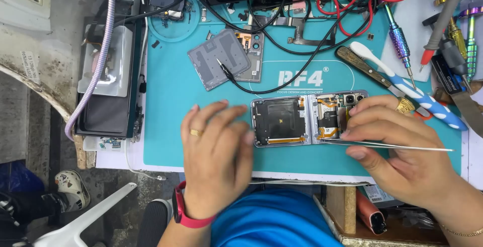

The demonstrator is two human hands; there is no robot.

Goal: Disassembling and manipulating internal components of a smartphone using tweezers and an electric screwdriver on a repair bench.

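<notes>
1. Opened foldable phone [308, 120]: mid-mat, long axis left-right, between both hands.
2. Right hand [397, 151]: nearer, pinching metal tweezers [387, 145], tips seemingly at the phone's right half.
3. Left hand [217, 151]: flat, fingers spread, empty, touching the phone's left edge.
4. Teal work mat [171, 126]: underneath.

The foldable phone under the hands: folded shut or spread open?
Spread open. The foldable phone lies flat on the teal mat, both halves side by side, back covers off, internals exposed.
</notes>
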